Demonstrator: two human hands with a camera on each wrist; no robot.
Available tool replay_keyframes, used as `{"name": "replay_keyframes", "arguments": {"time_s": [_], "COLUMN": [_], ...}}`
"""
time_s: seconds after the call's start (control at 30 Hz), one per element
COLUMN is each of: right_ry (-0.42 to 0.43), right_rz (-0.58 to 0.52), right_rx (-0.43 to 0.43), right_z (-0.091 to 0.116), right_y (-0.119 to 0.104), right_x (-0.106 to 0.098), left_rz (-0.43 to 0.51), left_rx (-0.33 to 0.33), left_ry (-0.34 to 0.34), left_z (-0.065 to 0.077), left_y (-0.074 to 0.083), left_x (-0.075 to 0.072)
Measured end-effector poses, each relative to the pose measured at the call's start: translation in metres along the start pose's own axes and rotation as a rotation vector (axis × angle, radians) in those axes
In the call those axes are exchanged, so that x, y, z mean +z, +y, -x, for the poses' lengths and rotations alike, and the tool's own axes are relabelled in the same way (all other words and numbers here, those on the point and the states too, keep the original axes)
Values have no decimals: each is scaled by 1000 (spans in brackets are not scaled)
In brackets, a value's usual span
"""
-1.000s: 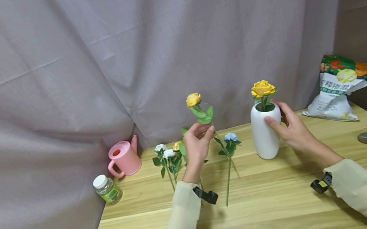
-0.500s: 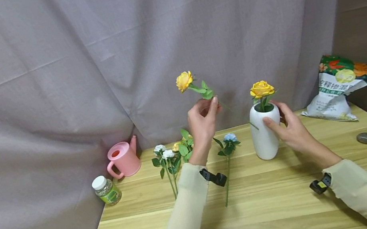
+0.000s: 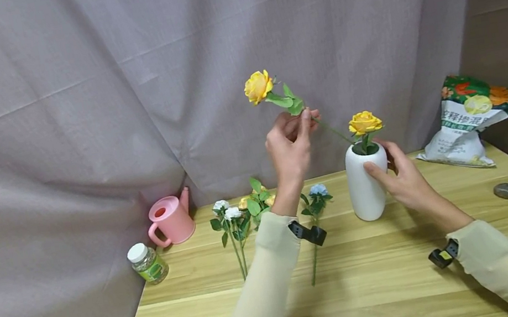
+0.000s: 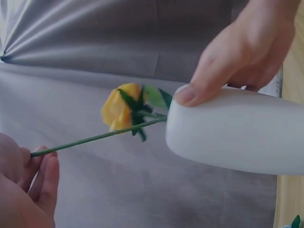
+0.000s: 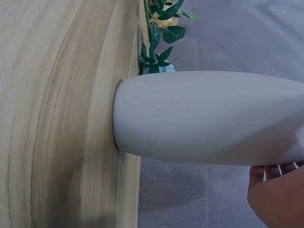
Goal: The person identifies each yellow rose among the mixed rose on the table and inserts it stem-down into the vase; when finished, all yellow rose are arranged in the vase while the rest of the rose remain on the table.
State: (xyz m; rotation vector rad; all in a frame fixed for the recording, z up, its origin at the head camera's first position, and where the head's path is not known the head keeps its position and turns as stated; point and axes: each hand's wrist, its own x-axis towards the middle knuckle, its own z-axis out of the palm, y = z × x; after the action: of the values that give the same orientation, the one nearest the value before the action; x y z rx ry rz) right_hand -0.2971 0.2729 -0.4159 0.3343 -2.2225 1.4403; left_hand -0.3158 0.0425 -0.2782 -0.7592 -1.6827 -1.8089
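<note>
My left hand (image 3: 289, 144) pinches the stem of a yellow rose (image 3: 258, 87) just below its leaves. The rose leans to the upper left, and its stem slants down right to the mouth of a white vase (image 3: 366, 190). In the left wrist view the stem's lower end meets the rim of the vase (image 4: 228, 133). Another yellow rose (image 3: 365, 122) stands upright in the vase. My right hand (image 3: 403, 178) grips the vase near its top, thumb on the front and fingers behind. The vase stands on the wooden table, as the right wrist view shows its base (image 5: 124, 114) there.
White roses (image 3: 231, 212), more yellow roses (image 3: 256, 203) and a blue flower (image 3: 318, 190) lie on the table. Left stand a pink watering can (image 3: 172, 220) and a lidded jar (image 3: 149, 263). A printed bag (image 3: 463, 129) and two stones (image 3: 507, 190) are at right; a grey curtain hangs behind.
My left hand has lifted the rose up and to the right, tilting it so that the stem's lower end has come to the vase mouth. My right hand stays on the vase.
</note>
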Motion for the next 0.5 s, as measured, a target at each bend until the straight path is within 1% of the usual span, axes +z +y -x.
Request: {"name": "replay_keyframes", "arguments": {"time_s": [0.13, 0.23, 0.4, 0.5], "right_ry": [-9, -9, -2, 1], "right_rz": [9, 11, 10, 7], "right_rx": [11, 14, 6, 4], "right_z": [0, -1, 0, 0], "right_y": [1, 1, 2, 2], "right_x": [0, 0, -1, -1], "left_rz": [-135, -226, -363, -420], "left_rx": [77, 107, 103, 83], "left_ry": [52, 68, 50, 5], "left_z": [3, 6, 14, 20], "left_y": [-11, -15, -25, -32], "left_x": [5, 10, 18, 22]}}
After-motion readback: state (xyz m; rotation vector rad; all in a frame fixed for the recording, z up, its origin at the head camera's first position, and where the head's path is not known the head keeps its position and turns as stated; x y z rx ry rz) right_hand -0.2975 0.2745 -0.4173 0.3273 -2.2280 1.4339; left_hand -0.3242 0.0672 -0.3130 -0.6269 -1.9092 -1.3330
